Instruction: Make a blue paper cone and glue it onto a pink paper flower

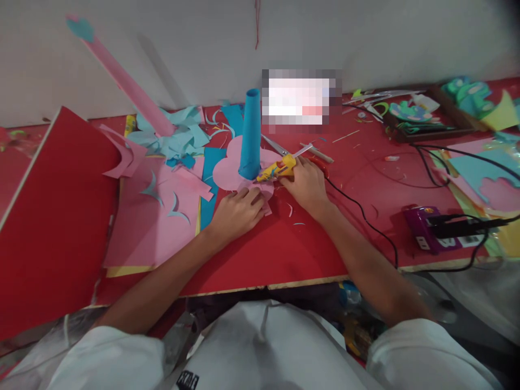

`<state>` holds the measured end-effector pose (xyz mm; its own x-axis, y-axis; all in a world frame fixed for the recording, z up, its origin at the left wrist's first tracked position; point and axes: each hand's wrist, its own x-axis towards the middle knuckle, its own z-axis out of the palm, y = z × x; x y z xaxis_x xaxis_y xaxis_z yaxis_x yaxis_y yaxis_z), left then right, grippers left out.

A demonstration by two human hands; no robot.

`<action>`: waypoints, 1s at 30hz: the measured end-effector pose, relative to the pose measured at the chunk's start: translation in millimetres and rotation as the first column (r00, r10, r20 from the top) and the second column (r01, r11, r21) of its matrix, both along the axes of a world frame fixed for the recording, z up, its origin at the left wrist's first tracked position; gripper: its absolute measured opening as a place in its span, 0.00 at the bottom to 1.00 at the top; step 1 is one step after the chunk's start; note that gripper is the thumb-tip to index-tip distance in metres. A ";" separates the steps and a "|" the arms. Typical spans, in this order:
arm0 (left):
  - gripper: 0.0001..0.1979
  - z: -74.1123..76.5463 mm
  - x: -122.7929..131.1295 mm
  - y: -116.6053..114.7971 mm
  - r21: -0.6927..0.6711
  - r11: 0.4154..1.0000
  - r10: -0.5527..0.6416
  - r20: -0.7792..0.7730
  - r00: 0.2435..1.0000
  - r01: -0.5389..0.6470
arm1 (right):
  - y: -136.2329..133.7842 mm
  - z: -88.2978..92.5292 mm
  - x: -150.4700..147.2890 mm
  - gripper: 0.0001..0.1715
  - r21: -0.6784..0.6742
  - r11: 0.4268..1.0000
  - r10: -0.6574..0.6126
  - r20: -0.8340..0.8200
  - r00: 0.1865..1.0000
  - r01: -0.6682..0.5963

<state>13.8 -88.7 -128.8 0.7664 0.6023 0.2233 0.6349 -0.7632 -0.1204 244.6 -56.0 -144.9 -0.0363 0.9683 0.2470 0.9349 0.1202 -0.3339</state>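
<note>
A blue paper tube (251, 135) stands upright on a pink scalloped paper shape (227, 170) at the middle of the red table. My right hand (306, 181) is closed around a yellow glue gun (280, 168), whose tip points at the base of the tube from the right. A white glue stick sticks out of the gun's back end. My left hand (240, 212) rests on the near edge of the pink shape, fingers curled down onto it. What its fingertips press or pinch is hidden.
Pink sheets (158, 227) and blue scraps (182, 135) lie left, with a leaning pink tube (130, 84). A red board (57, 216) rises far left. Scissors (274, 145) lie behind the gun. Right are a black cable (361, 211), a purple box (422, 230) and a brown tray (459, 119).
</note>
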 end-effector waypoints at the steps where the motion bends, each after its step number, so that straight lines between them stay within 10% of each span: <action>1: 0.13 0.5 -0.1 0.0 -0.002 1.000 -0.003 0.002 1.000 0.003 | 0.2 0.3 0.0 0.18 -0.002 1.000 -0.003 0.001 1.000 0.003; 30: 0.19 -0.8 2.8 -11.9 -0.048 0.991 0.128 -0.014 0.992 -0.129 | 1.6 -5.8 -0.2 0.22 0.047 0.998 0.030 -0.010 1.000 -0.029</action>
<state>16.6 -100.6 -129.6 0.6842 0.7059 0.1831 0.7268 -0.6806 -0.0923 244.5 -54.4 -150.6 -0.0614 0.9543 0.2924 0.9270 0.1632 -0.3377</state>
